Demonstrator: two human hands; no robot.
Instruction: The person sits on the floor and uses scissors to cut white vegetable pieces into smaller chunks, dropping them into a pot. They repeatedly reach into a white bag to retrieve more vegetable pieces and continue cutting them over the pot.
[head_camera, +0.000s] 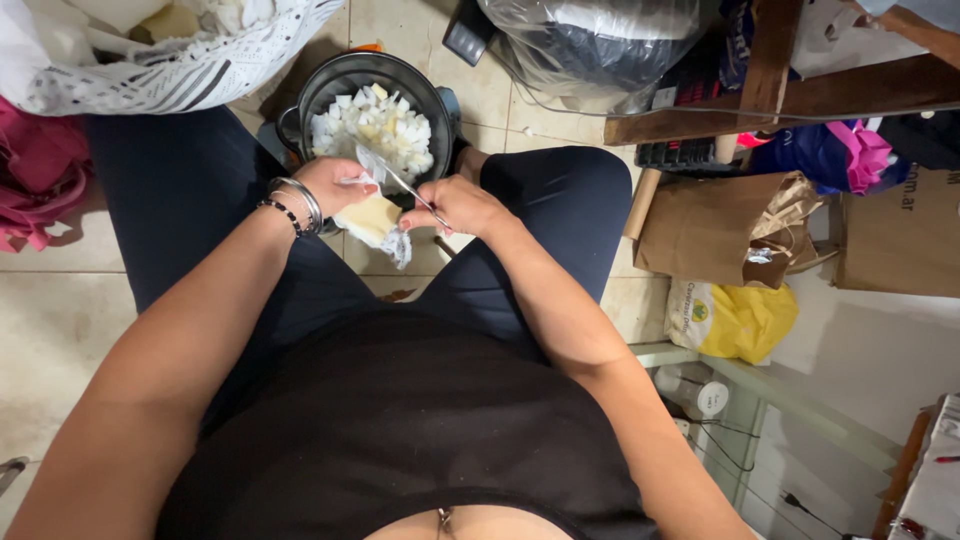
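- Looking down from my head cam: brown paper bag (715, 230) sits on the right, crumpled at the top, with a small white label near its fold.
- Just below it, a yellow bag (745, 320) with a white panel and a round green mark.
- Cardboard box (900, 235) at the far right edge, print on it cut off by the frame.
- Clear plastic bag (595, 40) over something dark at the top, patterned white bag (170, 60) top left.
- My left hand (330, 185) is closed around a pale yellow block (368, 218) in clear wrap, held over the floor between my knees, just in front of the pot (365, 95) of white cubes (372, 125).
- The block's long axis runs up-left to down-right, and its cut end seems to face the pot.
- My right hand (462, 205) has a tight grip on a knife (405, 185), blade pointing up-left toward the block's top.
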